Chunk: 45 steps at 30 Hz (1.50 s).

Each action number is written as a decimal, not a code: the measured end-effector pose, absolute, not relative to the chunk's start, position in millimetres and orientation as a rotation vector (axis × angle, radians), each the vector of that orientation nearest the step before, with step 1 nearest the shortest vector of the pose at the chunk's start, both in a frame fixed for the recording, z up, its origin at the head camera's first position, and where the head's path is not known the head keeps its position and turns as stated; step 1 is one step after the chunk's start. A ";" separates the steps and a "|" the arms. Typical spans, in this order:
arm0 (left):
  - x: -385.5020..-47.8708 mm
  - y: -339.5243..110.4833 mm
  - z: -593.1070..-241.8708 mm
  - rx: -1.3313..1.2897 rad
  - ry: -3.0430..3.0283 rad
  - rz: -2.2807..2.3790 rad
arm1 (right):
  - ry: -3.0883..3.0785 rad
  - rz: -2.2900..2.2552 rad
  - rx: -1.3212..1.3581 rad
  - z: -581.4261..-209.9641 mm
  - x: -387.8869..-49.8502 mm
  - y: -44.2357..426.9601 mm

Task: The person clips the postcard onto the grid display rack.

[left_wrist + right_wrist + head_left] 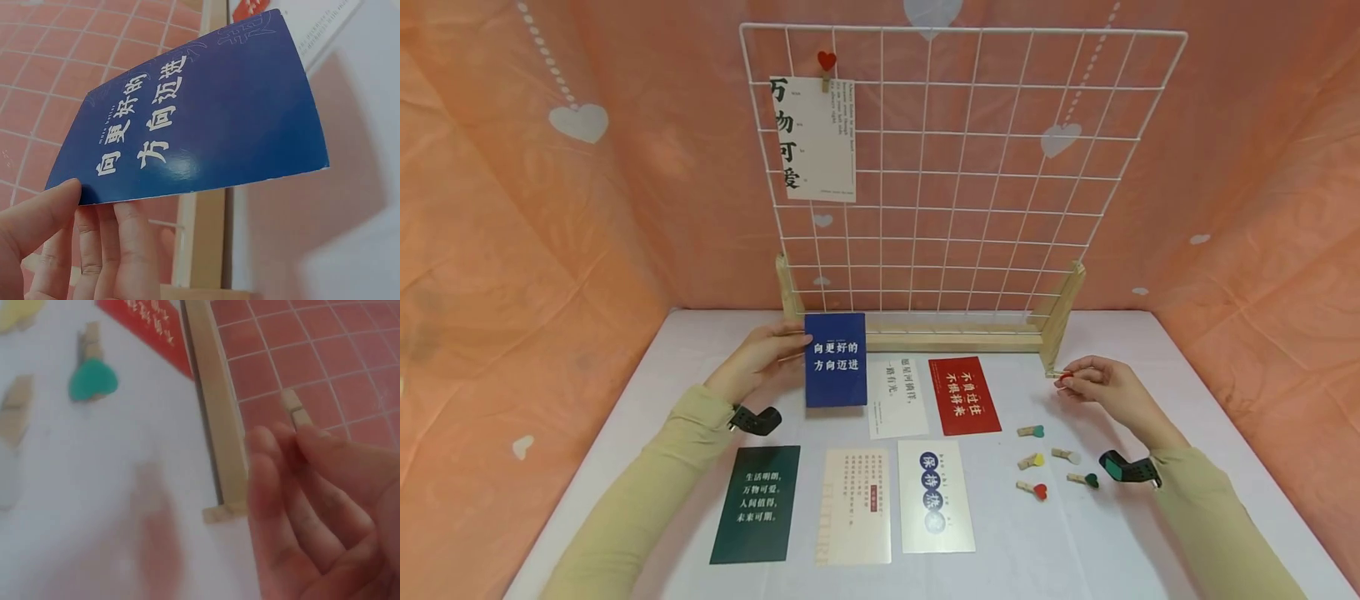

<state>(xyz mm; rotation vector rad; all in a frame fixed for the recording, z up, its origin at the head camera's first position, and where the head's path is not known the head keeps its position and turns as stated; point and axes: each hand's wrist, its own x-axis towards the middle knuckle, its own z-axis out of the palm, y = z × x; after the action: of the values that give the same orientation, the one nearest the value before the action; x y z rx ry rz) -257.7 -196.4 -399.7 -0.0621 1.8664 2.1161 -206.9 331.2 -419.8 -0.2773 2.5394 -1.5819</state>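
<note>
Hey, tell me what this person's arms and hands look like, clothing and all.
The left hand and right hand are ungloved. The left sleeve and right sleeve are long, plain, pale yellow-green fabric. Each wrist wears a black band with a protruding dark device: left band, right band.

The blue card (pixel 836 385) bears white characters (pixel 836 347).

We see a table (pixel 1037 550) covered in white cloth. At twelve o'clock stands a wooden stand (pixel 955 342); before it lie a white card (pixel 898 408) and, at its three o'clock, a red card (pixel 966 396). At eight we find a green card (pixel 755 504), then a beige card (pixel 856 507) and a pale card (pixel 937 497), each at its neighbour's three. Five heart clips (pixel 1032 491) lie at three.
</note>
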 end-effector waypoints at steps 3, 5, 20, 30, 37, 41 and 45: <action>-256.8 -193.1 -396.3 -0.034 1.814 2.162 | 2.520 -1.606 -0.312 -417.0 -209.7 326.8; -256.0 -191.1 -393.8 -0.021 1.789 2.178 | 2.534 -1.590 -0.321 -414.4 -211.1 323.4; -253.4 -178.0 -381.1 -0.007 1.804 2.208 | 2.642 -1.482 -0.437 -393.6 -223.6 298.6; -253.6 -166.7 -374.1 0.041 1.817 2.253 | 2.655 -1.464 -0.440 -379.5 -235.4 280.9; -256.1 -159.2 -365.4 0.046 1.852 2.238 | 2.614 -1.526 -0.421 -364.5 -242.4 268.0; -257.5 -155.4 -357.8 0.045 1.855 2.260 | 2.595 -1.551 -0.448 -354.8 -245.0 259.8; -258.7 -152.0 -349.5 0.058 1.839 2.287 | 2.616 -1.566 -0.524 -345.6 -247.9 252.5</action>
<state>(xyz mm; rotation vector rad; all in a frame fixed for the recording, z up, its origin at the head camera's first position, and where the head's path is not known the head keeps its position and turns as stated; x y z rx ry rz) -258.7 -152.0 -349.5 0.0583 1.8390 2.2874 -247.9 252.5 -345.6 -0.5238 2.6163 -1.5659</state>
